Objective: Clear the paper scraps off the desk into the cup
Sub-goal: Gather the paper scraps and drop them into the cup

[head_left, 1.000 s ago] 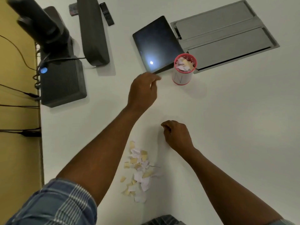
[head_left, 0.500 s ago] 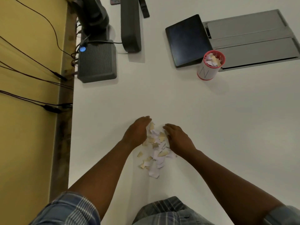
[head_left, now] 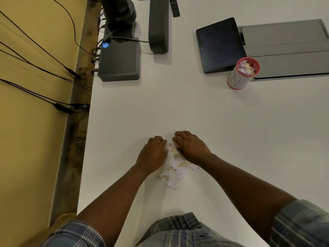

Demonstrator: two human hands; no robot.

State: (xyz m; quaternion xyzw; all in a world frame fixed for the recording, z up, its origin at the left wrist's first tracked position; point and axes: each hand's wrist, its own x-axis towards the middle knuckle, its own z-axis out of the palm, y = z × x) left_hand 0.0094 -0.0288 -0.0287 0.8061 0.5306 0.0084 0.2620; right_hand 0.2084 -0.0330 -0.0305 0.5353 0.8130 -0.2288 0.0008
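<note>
The only readable mark you have in view is a single large grey letter "N", written on the white side of the red-rimmed cup [head_left: 237, 80] standing on the worktop [head_left: 195, 107]. No other text, brand or number is legible.

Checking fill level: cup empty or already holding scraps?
Holding scraps. The upright cup shows white and tan paper pieces up near its red rim.
</note>
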